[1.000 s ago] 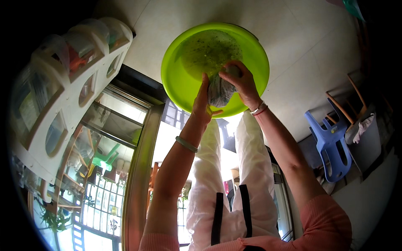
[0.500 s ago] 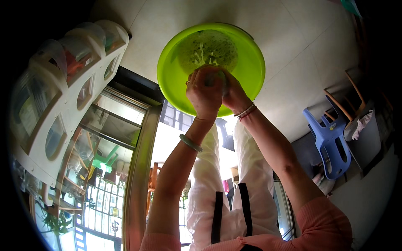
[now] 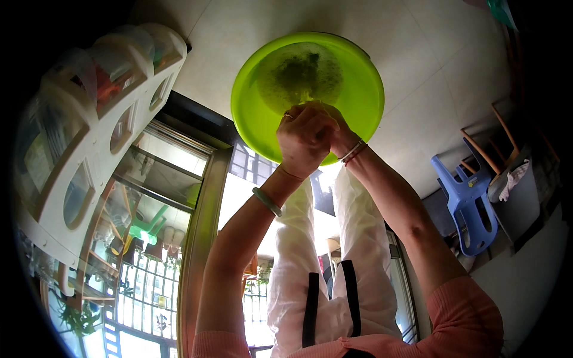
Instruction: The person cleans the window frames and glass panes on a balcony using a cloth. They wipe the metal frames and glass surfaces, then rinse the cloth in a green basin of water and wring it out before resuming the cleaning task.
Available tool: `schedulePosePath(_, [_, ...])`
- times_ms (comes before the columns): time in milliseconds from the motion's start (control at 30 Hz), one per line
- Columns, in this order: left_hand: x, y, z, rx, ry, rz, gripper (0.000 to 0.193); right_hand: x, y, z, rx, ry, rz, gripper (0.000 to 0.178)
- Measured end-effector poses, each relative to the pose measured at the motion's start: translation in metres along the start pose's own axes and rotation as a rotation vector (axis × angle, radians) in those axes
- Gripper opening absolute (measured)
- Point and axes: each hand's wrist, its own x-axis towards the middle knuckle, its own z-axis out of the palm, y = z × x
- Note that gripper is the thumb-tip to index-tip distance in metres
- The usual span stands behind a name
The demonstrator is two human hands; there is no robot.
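Note:
A round bright green basin (image 3: 362,110) sits on the floor ahead of me, with foamy greyish water (image 3: 298,74) pooled at its far side. Over its near part, my left hand (image 3: 305,138) and my right hand (image 3: 342,136) are pressed together, both closed. The fingers of my left hand curl in front of my right hand and hide much of it. Liquid trickles from the far side of the hands into the water. Whatever they squeeze is covered by the fingers, so I cannot make it out.
A white plastic rack (image 3: 113,128) with clear bins stands on the left beside a glass door (image 3: 158,197). A blue plastic chair (image 3: 471,206) and a wooden chair (image 3: 507,140) are on the right. Pale tiles (image 3: 418,77) cover the floor around the basin.
Both hands have shifted slightly right and nearer to me, and the left has turned over more. The strong streams of liquid have thinned to a trickle. A dark patch shows in the foam.

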Motion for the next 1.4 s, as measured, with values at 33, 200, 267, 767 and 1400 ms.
schedulePosePath(33, [0.000, 0.000, 0.000, -0.005, 0.001, 0.010, 0.015, -0.001, 0.000, -0.005, -0.048, 0.059, 0.011, 0.026])
schedulePosePath(200, [-0.008, -0.005, -0.004, 0.039, -0.102, -0.046, 0.012, -0.005, 0.004, 0.025, -0.244, 0.400, 0.039, 0.025])
schedulePosePath(267, [-0.010, -0.018, 0.000, -0.071, -0.006, -0.175, 0.009, -0.001, 0.003, 0.001, -0.228, 0.435, -0.005, 0.027])
schedulePosePath(767, [-0.042, 0.001, -0.003, -1.029, 0.002, -1.214, 0.052, -0.020, -0.055, 0.067, -1.283, 0.506, -0.056, 0.049])
schedulePosePath(1400, [-0.146, 0.333, -0.087, -0.872, 0.782, -0.627, 0.028, -0.237, -0.011, 0.331, -1.496, 0.040, 0.569, 0.058])
